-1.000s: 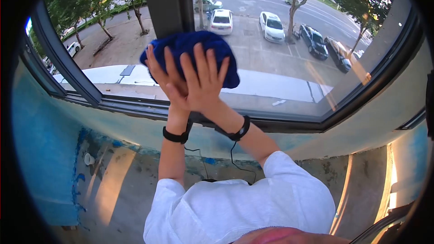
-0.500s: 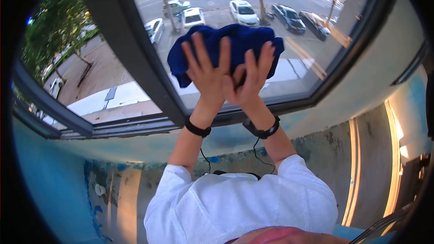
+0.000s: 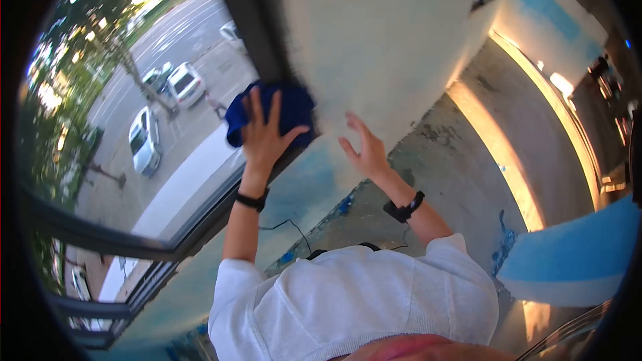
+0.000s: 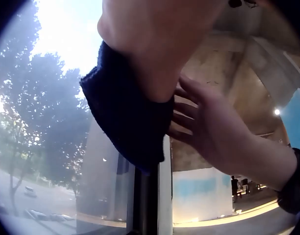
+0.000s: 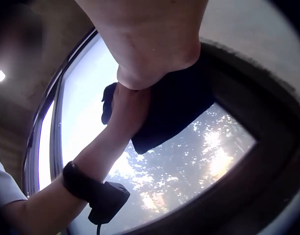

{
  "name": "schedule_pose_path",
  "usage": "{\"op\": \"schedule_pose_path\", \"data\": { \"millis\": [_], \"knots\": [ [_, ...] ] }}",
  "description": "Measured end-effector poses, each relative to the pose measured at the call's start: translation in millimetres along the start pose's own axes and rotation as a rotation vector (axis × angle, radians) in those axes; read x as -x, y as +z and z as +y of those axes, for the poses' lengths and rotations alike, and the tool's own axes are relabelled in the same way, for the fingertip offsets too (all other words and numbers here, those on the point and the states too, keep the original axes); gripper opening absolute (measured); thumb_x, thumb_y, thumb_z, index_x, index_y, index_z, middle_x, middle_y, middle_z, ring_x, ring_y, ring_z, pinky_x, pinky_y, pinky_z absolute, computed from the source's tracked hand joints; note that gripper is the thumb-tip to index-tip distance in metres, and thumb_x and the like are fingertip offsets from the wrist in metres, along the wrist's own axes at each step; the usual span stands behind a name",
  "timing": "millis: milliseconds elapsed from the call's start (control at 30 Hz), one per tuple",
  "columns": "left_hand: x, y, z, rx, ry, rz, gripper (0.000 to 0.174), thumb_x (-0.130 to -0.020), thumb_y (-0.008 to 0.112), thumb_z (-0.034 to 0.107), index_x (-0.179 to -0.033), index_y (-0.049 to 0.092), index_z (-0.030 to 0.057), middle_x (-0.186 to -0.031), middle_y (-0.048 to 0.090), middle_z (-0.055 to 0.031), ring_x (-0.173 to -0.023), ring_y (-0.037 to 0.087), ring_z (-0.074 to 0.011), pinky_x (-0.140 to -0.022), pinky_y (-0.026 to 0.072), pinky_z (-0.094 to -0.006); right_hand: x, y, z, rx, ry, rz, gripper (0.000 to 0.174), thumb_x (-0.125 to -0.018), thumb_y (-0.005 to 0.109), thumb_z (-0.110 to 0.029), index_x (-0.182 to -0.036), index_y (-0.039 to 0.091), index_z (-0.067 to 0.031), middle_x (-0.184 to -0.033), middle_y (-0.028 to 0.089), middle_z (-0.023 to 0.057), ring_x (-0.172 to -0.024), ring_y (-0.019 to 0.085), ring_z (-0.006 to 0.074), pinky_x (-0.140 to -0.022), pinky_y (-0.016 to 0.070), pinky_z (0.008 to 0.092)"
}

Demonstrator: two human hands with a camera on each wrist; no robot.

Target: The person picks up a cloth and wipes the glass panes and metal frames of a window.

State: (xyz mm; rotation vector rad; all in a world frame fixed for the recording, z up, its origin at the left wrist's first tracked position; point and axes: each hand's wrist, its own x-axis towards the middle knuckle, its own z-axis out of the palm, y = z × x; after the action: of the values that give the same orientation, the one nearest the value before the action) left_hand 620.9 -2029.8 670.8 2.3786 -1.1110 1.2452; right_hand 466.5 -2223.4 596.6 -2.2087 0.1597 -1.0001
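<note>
A dark blue cloth lies against the window glass at its right edge, overlapping the dark frame. My left hand presses on it with fingers spread and straight. In the left wrist view the cloth hangs folded below that hand, its lower corner over the upright frame. To the right, my right hand is off the cloth in the head view, with its fingers loosely extended and nothing in them. The cloth also shows beyond the right hand in the right wrist view.
A pale wall adjoins the window on the right. Black bands with cables circle both wrists. Below lies a grey floor with sunlit strips, and a blue-and-white wall stands at right. Parked cars and trees show outside.
Both hands were on the cloth against the glass; now only the left is, and the right has come away. The cloth has moved right to the frame, and the head view has turned right.
</note>
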Motion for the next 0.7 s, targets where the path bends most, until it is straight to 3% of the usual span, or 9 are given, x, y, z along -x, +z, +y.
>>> {"op": "schedule_pose_path", "data": {
  "millis": [100, 133, 200, 267, 433, 467, 533, 667, 700],
  "knots": [
    [41.2, 41.1, 9.6, -0.092, 0.099, 0.06, 0.069, -0.081, 0.077, 0.05, -0.137, 0.058, 0.0139, -0.152, 0.037, -0.0272, -0.134, 0.043, -0.0499, -0.094, 0.0471, -0.0548, 72.2, -62.6, 79.4, 0.157, 0.266, -0.217, 0.05, -0.094, 0.066, -0.032, -0.137, 0.051, -0.0107, -0.122, 0.068, 0.013, -0.101, 0.07, 0.0292, -0.079, 0.0565, 0.039],
    [51.8, 46.3, 11.8, -0.072, 0.119, 0.064, 0.056, -0.083, 0.076, 0.037, -0.131, 0.062, 0.0121, -0.147, 0.044, -0.0264, -0.13, 0.048, -0.0475, -0.099, 0.0472, -0.0534, 100.1, -82.9, 105.2, 0.179, 0.307, -0.246, 0.047, -0.094, 0.067, -0.031, -0.134, 0.053, -0.0106, -0.118, 0.069, 0.0136, -0.1, 0.07, 0.0298, -0.08, 0.0563, 0.0393],
    [70.5, 53.3, 16.4, 0.012, 0.078, 0.006, 0.051, -0.082, 0.076, 0.026, -0.125, 0.06, 0.0041, -0.143, 0.047, -0.0237, -0.13, 0.048, -0.0466, -0.107, 0.0387, -0.0566, 162.5, -119.6, 151.9, 0.187, 0.474, -0.316, 0.044, -0.093, 0.068, -0.03, -0.13, 0.057, -0.0094, -0.114, 0.071, 0.0148, -0.099, 0.07, 0.0308, -0.082, 0.0557, 0.0403],
    [76.7, 55.2, 27.2, 0.08, 0.007, 0.017, 0.051, -0.081, 0.077, 0.017, -0.123, 0.053, 0.0014, -0.137, 0.052, -0.0232, -0.125, 0.051, -0.0457, -0.1, 0.0382, -0.0575, 224.0, -151.5, 184.8, 0.179, 0.635, -0.354, 0.043, -0.092, 0.068, -0.029, -0.129, 0.058, -0.0085, -0.113, 0.071, 0.0154, -0.099, 0.07, 0.0311, -0.083, 0.0554, 0.0408],
    [66.8, 60.2, 107.8, 0.443, -0.042, 0.154, 0.052, -0.079, 0.077, 0.015, -0.12, 0.05, -0.0024, -0.125, 0.055, -0.0286, -0.107, 0.057, -0.0451, -0.09, 0.0464, -0.0533, 312.9, -206.7, 231.9, 0.218, 1.001, -0.279, 0.049, -0.092, 0.068, -0.032, -0.132, 0.057, -0.0067, -0.118, 0.07, 0.0159, -0.105, 0.069, 0.0307, -0.088, 0.0539, 0.0424],
    [67.5, 69.2, 127.8, 0.461, -0.034, 0.12, 0.052, -0.079, 0.077, 0.015, -0.12, 0.05, -0.0024, -0.125, 0.055, -0.0286, -0.107, 0.057, -0.0451, -0.09, 0.0464, -0.0533, 317.5, -211.4, 230.9, 0.215, 1.04, -0.282, 0.049, -0.092, 0.068, -0.032, -0.132, 0.057, -0.0067, -0.118, 0.07, 0.0159, -0.105, 0.069, 0.0307, -0.088, 0.0539, 0.0424],
    [50.9, 96.9, 188.5, 0.786, -0.032, -0.078, 0.05, -0.078, 0.075, 0.009, -0.121, 0.052, -0.0026, -0.124, 0.057, -0.0279, -0.112, 0.057, -0.0437, -0.098, 0.0443, -0.0524, 266.3, -226.1, 231.8, 0.118, 1.027, -0.194, 0.054, -0.092, 0.068, -0.036, -0.134, 0.056, -0.0055, -0.12, 0.069, 0.0159, -0.107, 0.068, 0.0298, -0.089, 0.0537, 0.0428],
    [-1.4, 174.7, 309.5, 1.294, -0.058, -0.613, 0.052, -0.073, 0.076, 0.003, -0.12, 0.055, -0.0013, -0.127, 0.06, -0.0237, -0.118, 0.06, -0.0392, -0.101, 0.0466, -0.0429, 159.8, -231.0, 253.2, -0.094, 0.868, -0.24, 0.059, -0.086, 0.075, -0.036, -0.134, 0.057, -0.0058, -0.126, 0.066, 0.0151, -0.116, 0.064, 0.0272, -0.093, 0.052, 0.0407],
    [-16.0, 195.0, 334.2, 1.366, 0.021, -0.659, 0.053, -0.073, 0.076, 0.003, -0.121, 0.055, -0.0007, -0.129, 0.06, -0.0221, -0.119, 0.06, -0.0378, -0.101, 0.0474, -0.0418, 130.8, -235.7, 256.3, -0.088, 0.879, -0.239, 0.059, -0.086, 0.075, -0.036, -0.134, 0.057, -0.0058, -0.126, 0.066, 0.0151, -0.116, 0.064, 0.0272, -0.093, 0.052, 0.0407]
  ]
}}
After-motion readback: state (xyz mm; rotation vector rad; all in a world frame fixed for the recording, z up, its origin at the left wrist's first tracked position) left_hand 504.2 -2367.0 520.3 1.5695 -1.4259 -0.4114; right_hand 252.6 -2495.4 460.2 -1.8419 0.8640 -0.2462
